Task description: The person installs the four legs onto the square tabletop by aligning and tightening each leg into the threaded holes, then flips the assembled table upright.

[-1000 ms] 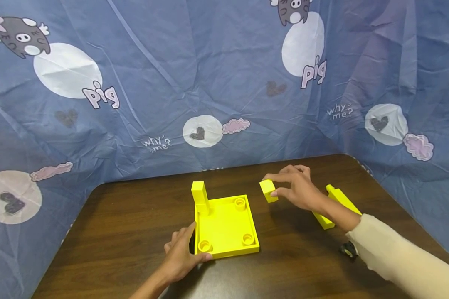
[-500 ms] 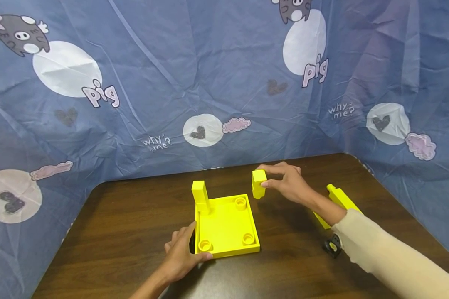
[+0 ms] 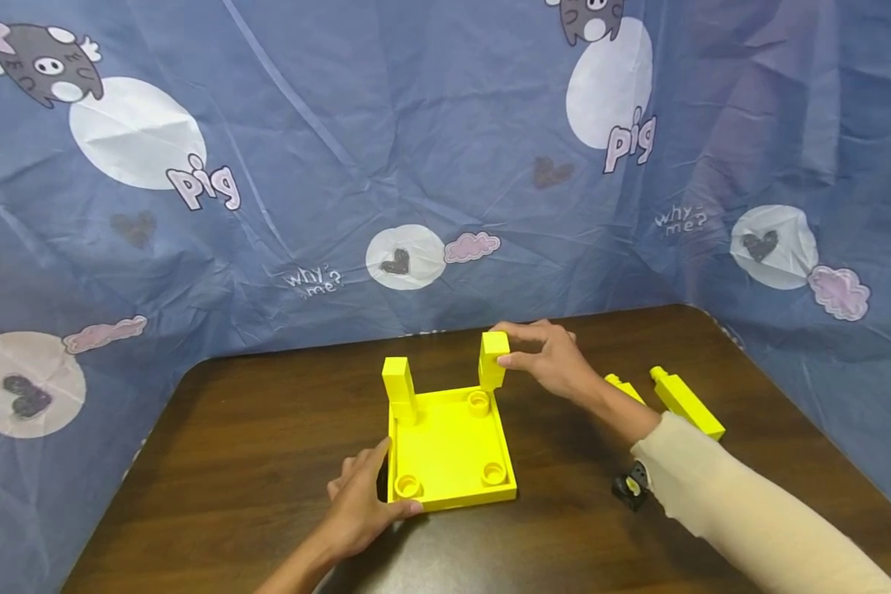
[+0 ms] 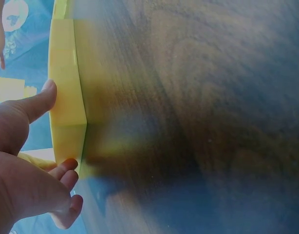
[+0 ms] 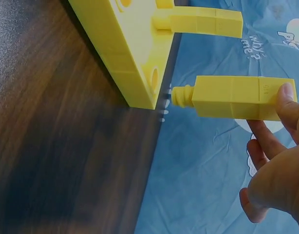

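Observation:
A yellow square toy tabletop [image 3: 449, 450] lies underside up, with a raised rim and round sockets in its corners. One yellow leg [image 3: 398, 384] stands upright in the far left corner. My left hand [image 3: 360, 503] grips the near left corner, thumb on the front side and fingers along the left side. Between thumb and fingers, my right hand [image 3: 553, 359] pinches a second table leg [image 5: 237, 97] near its plain end. That leg's threaded end [image 5: 182, 96] points down, apart from and just above the far right socket [image 3: 478, 403].
Two more yellow legs lie on the brown wooden table [image 3: 252, 462] at the right: one [image 3: 686, 403] in full view, the other [image 3: 624, 388] partly behind the right forearm. A blue printed cloth [image 3: 327, 165] hangs behind the table.
My right hand has carried the leg leftward and turned it upright, from right of the tabletop to over its far right corner. My left hand and the tabletop have stayed put.

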`<state>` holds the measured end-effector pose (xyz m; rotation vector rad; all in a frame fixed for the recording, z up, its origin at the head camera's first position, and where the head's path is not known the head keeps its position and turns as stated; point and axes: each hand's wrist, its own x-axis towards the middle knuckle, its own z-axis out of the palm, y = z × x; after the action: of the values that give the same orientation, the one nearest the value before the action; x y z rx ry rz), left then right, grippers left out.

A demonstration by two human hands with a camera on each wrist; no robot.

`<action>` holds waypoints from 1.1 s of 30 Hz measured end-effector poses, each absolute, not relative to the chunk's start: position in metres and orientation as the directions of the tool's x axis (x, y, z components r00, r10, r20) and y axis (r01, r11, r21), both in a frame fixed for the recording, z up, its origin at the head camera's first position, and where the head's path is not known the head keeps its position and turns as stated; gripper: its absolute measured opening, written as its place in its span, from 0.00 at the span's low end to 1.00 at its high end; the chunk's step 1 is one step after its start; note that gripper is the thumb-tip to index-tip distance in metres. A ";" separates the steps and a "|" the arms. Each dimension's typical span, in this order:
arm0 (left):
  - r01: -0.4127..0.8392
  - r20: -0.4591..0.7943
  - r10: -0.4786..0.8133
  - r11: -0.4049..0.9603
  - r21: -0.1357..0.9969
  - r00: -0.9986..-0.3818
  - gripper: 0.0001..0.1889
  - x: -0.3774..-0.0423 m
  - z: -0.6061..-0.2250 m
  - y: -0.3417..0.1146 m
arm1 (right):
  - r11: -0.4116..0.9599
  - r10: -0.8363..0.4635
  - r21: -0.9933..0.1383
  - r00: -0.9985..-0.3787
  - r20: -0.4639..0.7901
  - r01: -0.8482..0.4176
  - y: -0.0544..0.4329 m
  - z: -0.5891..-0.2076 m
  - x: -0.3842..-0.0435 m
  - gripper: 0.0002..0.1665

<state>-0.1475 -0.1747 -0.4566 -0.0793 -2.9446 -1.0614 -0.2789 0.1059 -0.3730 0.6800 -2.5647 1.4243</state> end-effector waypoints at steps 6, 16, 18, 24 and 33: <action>0.047 0.023 0.042 0.767 0.640 -0.999 0.53 -0.149 -0.456 -0.174 | 0.390 -0.327 -0.828 -0.901 0.284 -0.403 0.102 -0.377 -0.280 0.27; 0.042 0.014 0.043 0.773 0.633 -0.999 0.53 -0.149 -0.456 -0.174 | 0.376 -0.351 -0.846 -0.903 0.249 -0.380 0.095 -0.386 -0.283 0.25; 0.043 0.014 0.044 0.775 0.631 -0.999 0.53 -0.149 -0.455 -0.174 | 0.381 -0.348 -0.842 -0.903 0.252 -0.382 0.093 -0.387 -0.283 0.26; 0.040 0.010 0.044 0.772 0.634 -0.999 0.53 -0.149 -0.455 -0.174 | 0.407 -0.345 -0.834 -0.908 0.236 -0.372 0.092 -0.391 -0.283 0.26; 0.033 -0.010 0.051 0.769 0.638 -0.999 0.54 -0.148 -0.455 -0.174 | 0.454 -0.314 -0.808 -0.916 0.249 -0.375 0.087 -0.401 -0.284 0.28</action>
<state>-0.1482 -0.1742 -0.4548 -0.0705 -2.9796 -1.0733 -0.2839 0.0868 -0.4012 0.6231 -2.6241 1.4838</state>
